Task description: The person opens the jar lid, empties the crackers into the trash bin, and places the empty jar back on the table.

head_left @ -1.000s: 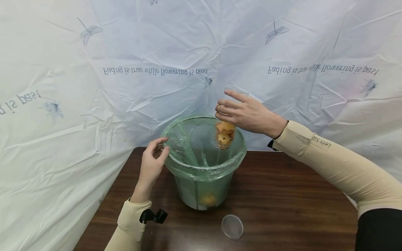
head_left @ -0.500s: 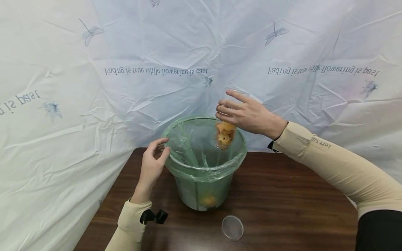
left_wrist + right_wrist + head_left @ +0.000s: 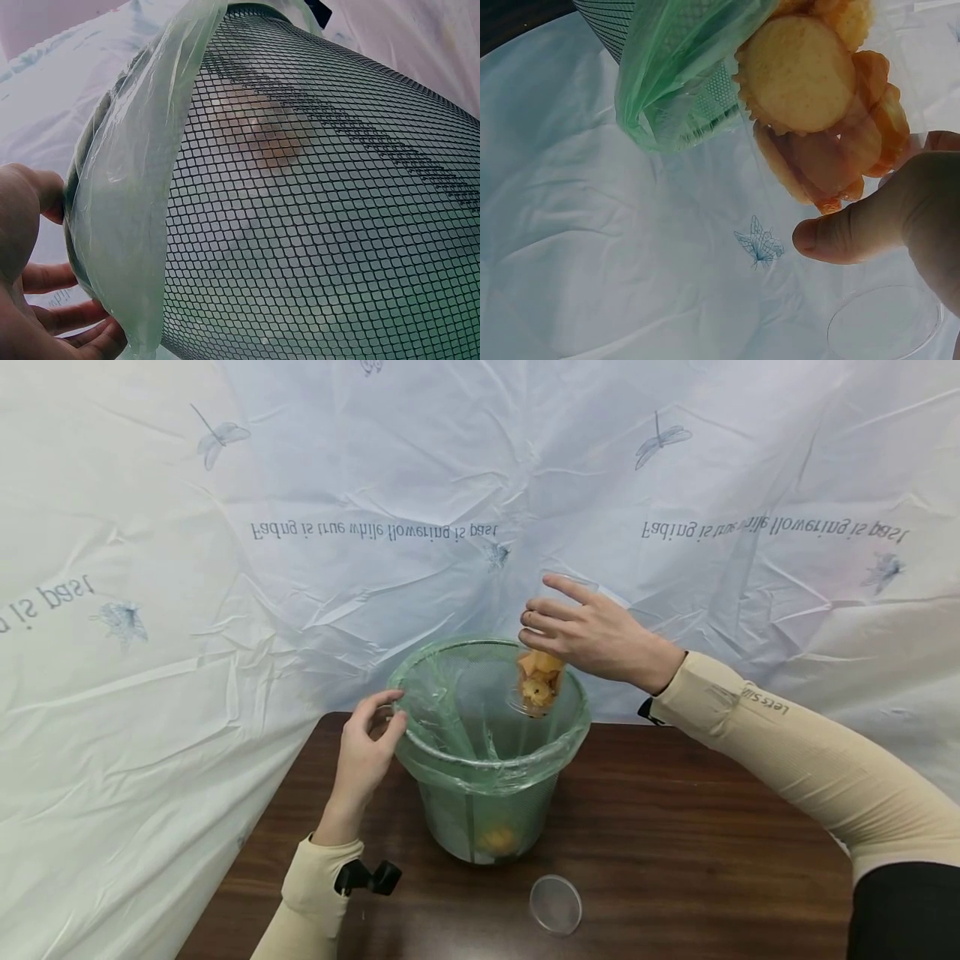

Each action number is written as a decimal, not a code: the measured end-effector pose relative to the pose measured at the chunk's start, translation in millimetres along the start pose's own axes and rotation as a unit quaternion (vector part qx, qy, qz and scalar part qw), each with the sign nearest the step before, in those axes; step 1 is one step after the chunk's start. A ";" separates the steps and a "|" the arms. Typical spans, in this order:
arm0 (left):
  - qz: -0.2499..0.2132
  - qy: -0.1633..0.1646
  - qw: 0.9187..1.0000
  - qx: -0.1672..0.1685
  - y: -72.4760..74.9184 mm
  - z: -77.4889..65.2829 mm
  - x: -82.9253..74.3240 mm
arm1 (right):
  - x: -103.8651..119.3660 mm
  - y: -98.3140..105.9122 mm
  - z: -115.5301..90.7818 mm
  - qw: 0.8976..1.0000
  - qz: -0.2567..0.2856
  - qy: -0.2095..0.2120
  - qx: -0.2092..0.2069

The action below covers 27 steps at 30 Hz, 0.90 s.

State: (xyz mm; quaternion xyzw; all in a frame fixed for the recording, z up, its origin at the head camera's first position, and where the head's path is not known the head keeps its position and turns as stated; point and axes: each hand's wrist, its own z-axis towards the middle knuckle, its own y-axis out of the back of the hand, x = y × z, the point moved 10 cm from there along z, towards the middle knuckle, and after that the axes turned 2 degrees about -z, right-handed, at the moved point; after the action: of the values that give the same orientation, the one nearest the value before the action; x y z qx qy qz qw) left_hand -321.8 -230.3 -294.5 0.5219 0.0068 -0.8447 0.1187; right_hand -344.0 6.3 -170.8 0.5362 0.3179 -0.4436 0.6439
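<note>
My right hand (image 3: 600, 631) grips a clear plastic jar (image 3: 534, 703), upside down with its mouth low over a wastebasket. Small golden cakes (image 3: 799, 75) and other orange-brown pieces (image 3: 825, 161) are packed inside the jar, close-up in the right wrist view. The black mesh wastebasket (image 3: 315, 225) is lined with a green plastic bag (image 3: 487, 777) folded over its rim. At the left of that rim, my left hand (image 3: 363, 747) pinches the basket's edge between thumb and fingers. A blurred yellow-orange lump (image 3: 497, 838) shows through the basket's lower wall.
A round clear lid (image 3: 556, 905) lies on the dark wooden table (image 3: 675, 827), in front of the basket. Behind the table hangs a wrinkled white sheet (image 3: 375, 468) with printed text and insects.
Almost nothing has moved. The right hand and jar are shifted very slightly rightward in view; the left hand stays on the rim.
</note>
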 end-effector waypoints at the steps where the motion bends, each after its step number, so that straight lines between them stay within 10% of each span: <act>1: -0.001 0.000 1.000 0.000 0.0 0.1 0.0 | -0.3 0.3 -0.1 1.000 0.003 -0.002 -0.003; 27: -0.008 0.001 1.000 -0.001 0.1 4.2 -0.3 | -2.8 -0.5 -0.7 1.000 0.018 -0.014 -0.011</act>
State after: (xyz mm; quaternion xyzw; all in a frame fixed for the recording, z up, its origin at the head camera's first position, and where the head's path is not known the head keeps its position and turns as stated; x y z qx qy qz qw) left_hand -325.3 -230.9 -292.3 0.5223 0.0118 -0.8452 0.1125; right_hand -345.5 7.6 -168.7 0.5286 0.3043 -0.4360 0.6617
